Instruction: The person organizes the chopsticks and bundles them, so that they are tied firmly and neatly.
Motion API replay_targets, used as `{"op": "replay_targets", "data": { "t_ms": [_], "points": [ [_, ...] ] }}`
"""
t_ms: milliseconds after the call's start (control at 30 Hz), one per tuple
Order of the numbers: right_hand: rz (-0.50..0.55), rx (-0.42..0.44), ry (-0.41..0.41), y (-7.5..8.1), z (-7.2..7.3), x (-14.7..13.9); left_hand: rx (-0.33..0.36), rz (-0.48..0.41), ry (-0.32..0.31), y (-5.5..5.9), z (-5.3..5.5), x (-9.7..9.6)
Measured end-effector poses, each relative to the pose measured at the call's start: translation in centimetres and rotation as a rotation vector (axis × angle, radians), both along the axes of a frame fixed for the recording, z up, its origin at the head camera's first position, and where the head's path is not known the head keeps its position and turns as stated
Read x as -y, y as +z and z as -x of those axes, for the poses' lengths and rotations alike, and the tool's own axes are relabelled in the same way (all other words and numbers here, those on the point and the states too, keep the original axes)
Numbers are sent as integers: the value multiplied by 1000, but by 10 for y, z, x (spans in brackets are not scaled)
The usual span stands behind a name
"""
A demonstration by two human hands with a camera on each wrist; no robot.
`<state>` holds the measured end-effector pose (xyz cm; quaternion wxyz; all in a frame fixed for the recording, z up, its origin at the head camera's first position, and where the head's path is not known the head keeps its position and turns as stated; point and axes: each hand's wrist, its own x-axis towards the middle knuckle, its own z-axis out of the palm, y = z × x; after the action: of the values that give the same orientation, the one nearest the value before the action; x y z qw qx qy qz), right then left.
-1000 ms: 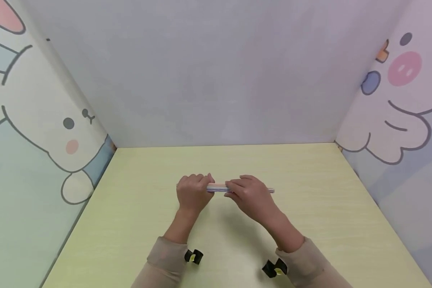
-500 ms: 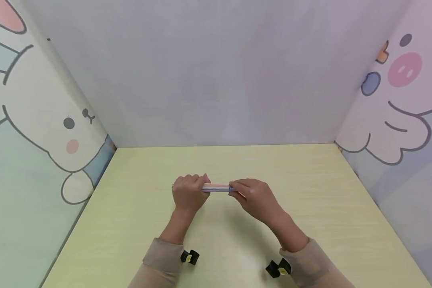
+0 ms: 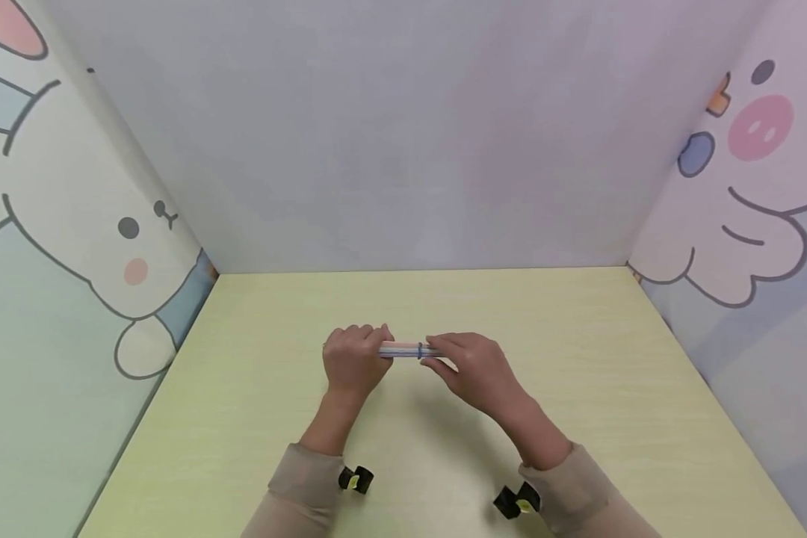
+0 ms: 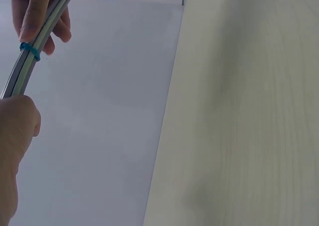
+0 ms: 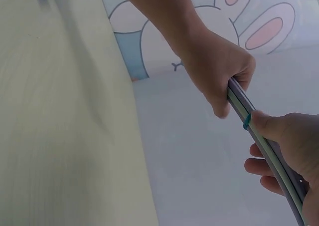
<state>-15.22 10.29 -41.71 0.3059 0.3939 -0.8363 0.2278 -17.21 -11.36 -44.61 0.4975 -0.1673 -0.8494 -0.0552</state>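
Observation:
In the head view, a bundle of slim pastel sticks (image 3: 398, 350) lies level between the two hands, held up off the table. My left hand (image 3: 354, 360) grips its left part in a fist. A thin blue elastic band (image 3: 420, 350) circles the bundle. My right hand (image 3: 474, 366) holds the bundle's right part, thumb and fingertips right at the band. From the right wrist view, the right thumb (image 5: 269, 125) presses beside the band, with the other fingers on the far side of the sticks. The bundle's right end is hidden behind the right hand in the head view.
A pale yellow-green table (image 3: 242, 418) stretches under both arms. Behind it stands a plain grey-white wall (image 3: 403, 149), with cartoon-printed panels (image 3: 74, 224) on both sides. Each sleeve cuff carries a small black device (image 3: 356, 480).
The blue band, hidden a second ago, came into view and then slid left along the sticks toward the left hand. The right hand shifted right, then slightly back left; the left moved slightly left.

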Motion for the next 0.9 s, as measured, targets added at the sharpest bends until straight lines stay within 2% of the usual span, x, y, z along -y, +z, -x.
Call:
{"op": "replay_targets", "data": {
  "t_ms": [100,300,467,767,900],
  "points": [
    [-11,-11,25,0,1,1,-4,-8,-10,0,0,-2],
    [-55,-42,22,2,-1,6,-33,-6,-21,-1,0,-8],
    [-69,-30,25,2,0,4,-14,8,-6,-1,-2,-6],
    [33,-41,-25,-7,12,-27,-16,-37,37,-1,1,10],
    [86,21,-7,-9,15,-40,-27,-49,38,1,1,14]
  ]
}}
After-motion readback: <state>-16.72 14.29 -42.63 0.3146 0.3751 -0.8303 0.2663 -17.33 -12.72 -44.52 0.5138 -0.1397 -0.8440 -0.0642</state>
